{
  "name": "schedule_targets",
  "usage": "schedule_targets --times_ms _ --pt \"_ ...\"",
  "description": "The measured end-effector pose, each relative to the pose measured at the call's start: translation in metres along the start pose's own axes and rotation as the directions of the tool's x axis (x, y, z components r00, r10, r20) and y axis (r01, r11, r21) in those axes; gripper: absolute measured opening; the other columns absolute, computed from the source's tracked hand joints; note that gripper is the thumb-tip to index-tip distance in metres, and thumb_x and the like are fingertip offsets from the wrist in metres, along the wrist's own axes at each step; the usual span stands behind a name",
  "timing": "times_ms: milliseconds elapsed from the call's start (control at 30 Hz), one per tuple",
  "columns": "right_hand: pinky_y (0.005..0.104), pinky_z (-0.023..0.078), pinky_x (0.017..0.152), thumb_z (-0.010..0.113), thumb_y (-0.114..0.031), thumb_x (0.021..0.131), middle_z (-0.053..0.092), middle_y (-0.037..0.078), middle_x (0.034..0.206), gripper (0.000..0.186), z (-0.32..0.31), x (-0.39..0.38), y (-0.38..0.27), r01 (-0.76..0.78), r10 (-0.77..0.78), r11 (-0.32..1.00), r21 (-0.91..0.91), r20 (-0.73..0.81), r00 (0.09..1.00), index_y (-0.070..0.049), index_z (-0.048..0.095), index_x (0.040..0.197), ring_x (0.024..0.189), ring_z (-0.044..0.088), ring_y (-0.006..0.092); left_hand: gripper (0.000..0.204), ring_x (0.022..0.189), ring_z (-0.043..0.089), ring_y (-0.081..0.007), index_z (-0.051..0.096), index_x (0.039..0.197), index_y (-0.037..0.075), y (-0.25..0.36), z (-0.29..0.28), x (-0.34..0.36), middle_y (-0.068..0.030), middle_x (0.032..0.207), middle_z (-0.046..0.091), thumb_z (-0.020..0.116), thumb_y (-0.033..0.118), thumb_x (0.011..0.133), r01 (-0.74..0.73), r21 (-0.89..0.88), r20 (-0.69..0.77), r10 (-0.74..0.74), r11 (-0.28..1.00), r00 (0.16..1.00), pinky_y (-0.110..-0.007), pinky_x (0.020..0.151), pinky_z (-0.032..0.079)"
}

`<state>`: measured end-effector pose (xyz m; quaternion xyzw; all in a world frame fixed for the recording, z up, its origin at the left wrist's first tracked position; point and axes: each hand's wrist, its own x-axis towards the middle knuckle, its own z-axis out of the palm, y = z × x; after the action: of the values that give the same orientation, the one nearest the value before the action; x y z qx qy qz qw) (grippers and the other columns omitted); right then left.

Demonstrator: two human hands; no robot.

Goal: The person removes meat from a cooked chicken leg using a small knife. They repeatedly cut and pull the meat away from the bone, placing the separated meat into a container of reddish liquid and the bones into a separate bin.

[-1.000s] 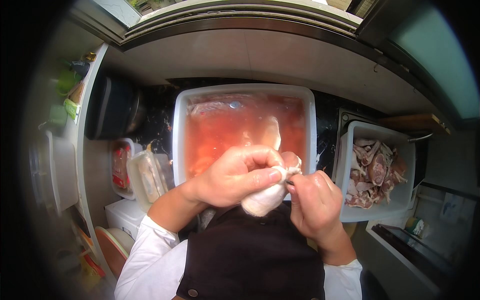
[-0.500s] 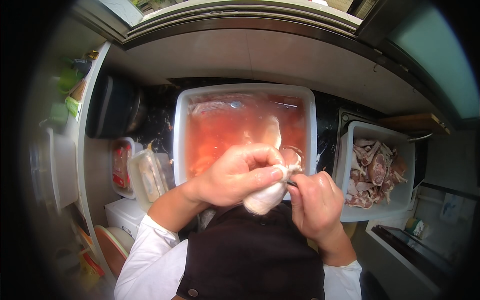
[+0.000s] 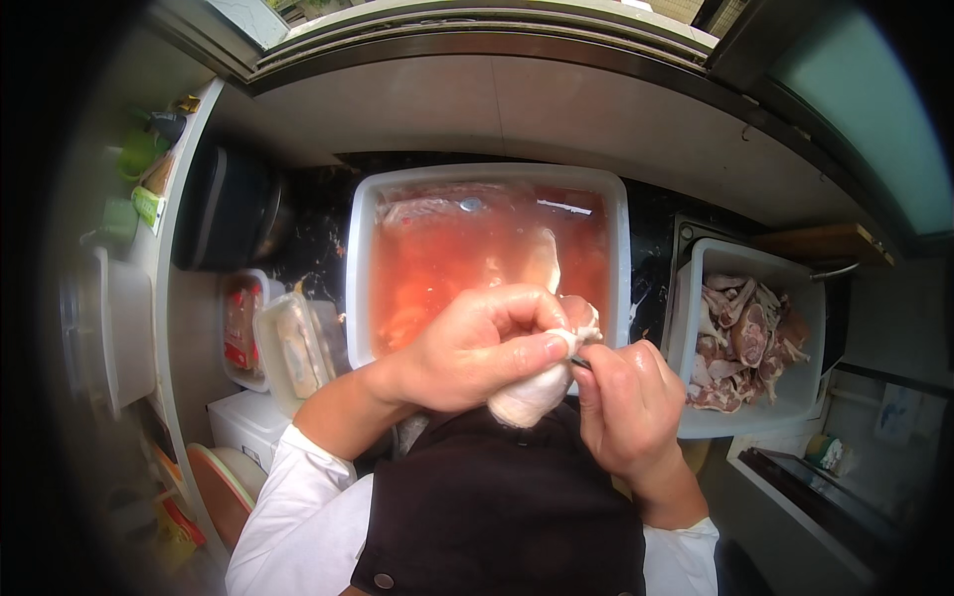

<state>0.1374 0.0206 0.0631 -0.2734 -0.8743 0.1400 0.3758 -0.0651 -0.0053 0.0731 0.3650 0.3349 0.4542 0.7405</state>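
My left hand (image 3: pixel 477 348) is closed round a raw chicken drumstick (image 3: pixel 529 399) with pale skin, its thick end hanging toward my apron. Against the drumstick's narrow end, my right hand (image 3: pixel 636 407) is closed on a slim dark metal tool (image 3: pixel 581 364). Only a short bit of that tool shows between my fingers, so whether it is a knife or something else I cannot tell. Both hands are over the near edge of a white tub (image 3: pixel 355 268) of reddish water. Another pale chicken piece (image 3: pixel 543 260) sticks up out of the water just beyond my hands.
To the right, a white bin (image 3: pixel 686 328) holds a heap of cut raw meat pieces (image 3: pixel 747 343). Smaller containers (image 3: pixel 288 348) with packed food stand at the left, near a dark appliance (image 3: pixel 224 214). A wall and window frame (image 3: pixel 477 50) close off the far side.
Almost nothing differs. The drumstick's thick end has turned very slightly in my left hand, and both hands stay in nearly the same place.
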Motion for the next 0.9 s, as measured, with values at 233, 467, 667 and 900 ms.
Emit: schedule_targets --times_ms 233,467,667,900 --pt "0.0375 0.042 0.051 0.069 0.001 0.086 0.056 0.013 0.075 0.013 -0.0061 -0.0008 -0.0068 -0.057 0.056 0.998 0.011 0.054 0.997 0.004 0.061 0.096 0.059 0.053 0.0287 0.010 0.089 0.058 -0.0068 0.062 0.103 0.001 -0.0013 -0.0004 -0.0019 -0.0021 0.098 0.063 0.058 0.009 0.102 -0.010 0.031 0.020 0.009 0.999 1.000 -0.025 0.079 0.049" --pt "0.0378 0.042 0.051 0.069 0.001 0.086 0.054 0.012 0.074 0.014 -0.0076 -0.0043 -0.0076 -0.066 0.064 0.997 0.027 0.086 0.994 0.003 0.060 0.097 0.059 0.053 0.0289 0.012 0.092 0.058 -0.0082 0.062 0.105 0.000 -0.0054 -0.0028 -0.0026 -0.0030 0.101 0.063 0.057 0.010 0.103 -0.037 0.069 0.022 0.035 0.997 0.999 -0.026 0.080 0.049" --pt "0.0391 0.043 0.052 0.069 -0.001 0.088 0.056 0.013 0.079 0.016 -0.0024 -0.0052 -0.0018 -0.050 0.049 0.998 0.028 0.010 0.999 0.002 0.059 0.100 0.061 0.053 0.0296 0.015 0.096 0.060 -0.0096 0.063 0.107 0.000 -0.0054 -0.0031 -0.0038 -0.0048 0.104 0.064 0.059 0.013 0.103 -0.017 0.029 0.003 0.017 0.999 1.000 -0.027 0.083 0.050" --pt "0.0369 0.043 0.051 0.071 -0.003 0.086 0.053 0.011 0.075 0.020 -0.0019 -0.0043 -0.0014 -0.015 0.015 1.000 0.009 0.018 1.000 0.003 0.060 0.101 0.060 0.053 0.0268 0.016 0.095 0.061 -0.0101 0.064 0.104 -0.001 -0.0057 -0.0031 -0.0044 -0.0054 0.103 0.065 0.060 0.015 0.102 -0.009 -0.003 0.010 0.009 1.000 1.000 -0.027 0.083 0.051"
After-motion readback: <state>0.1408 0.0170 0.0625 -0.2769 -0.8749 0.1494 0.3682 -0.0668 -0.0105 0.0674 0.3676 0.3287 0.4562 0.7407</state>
